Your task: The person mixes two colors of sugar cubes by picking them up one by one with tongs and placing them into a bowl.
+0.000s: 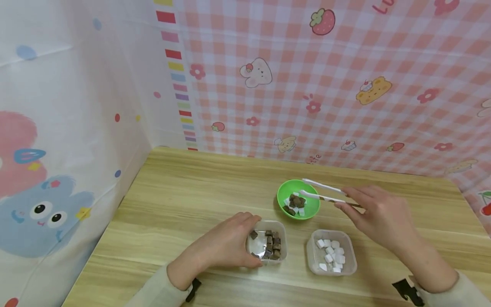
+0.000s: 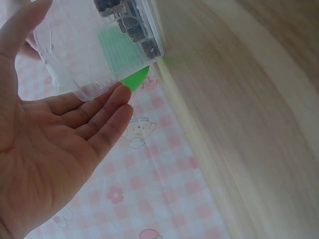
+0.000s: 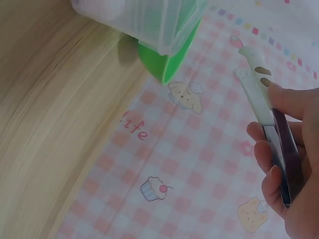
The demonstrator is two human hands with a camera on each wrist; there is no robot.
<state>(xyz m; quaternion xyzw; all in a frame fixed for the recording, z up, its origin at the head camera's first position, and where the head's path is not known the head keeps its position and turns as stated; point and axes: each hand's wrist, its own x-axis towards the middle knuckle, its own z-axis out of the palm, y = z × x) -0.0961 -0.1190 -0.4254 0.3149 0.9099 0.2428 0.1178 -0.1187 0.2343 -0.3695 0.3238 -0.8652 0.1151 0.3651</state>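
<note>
My left hand (image 1: 224, 244) holds a clear plastic container (image 1: 284, 238) by its left side, thumb at the near corner and fingers at the far one. Brown cubes (image 1: 274, 245) fill mostly its right half. Tongs (image 3: 261, 92) with white ends and metal handles are pinched in my right hand (image 1: 381, 215). Their white arms stand apart over the right side of a green bowl (image 1: 313, 209), and no cube shows between the tips. Brown and white cubes lie together in the bowl. The left wrist view shows the left palm (image 2: 45, 154) beside the container's wall.
A second clear container (image 1: 312, 258) with white cubes (image 1: 334, 255) stands right of the brown cubes' container, in front of the bowl. Everything rests on a wood-grain table (image 1: 192, 183). A pink checked cloth (image 1: 287, 102) hangs behind it, and a white printed one (image 1: 88, 106) at the left.
</note>
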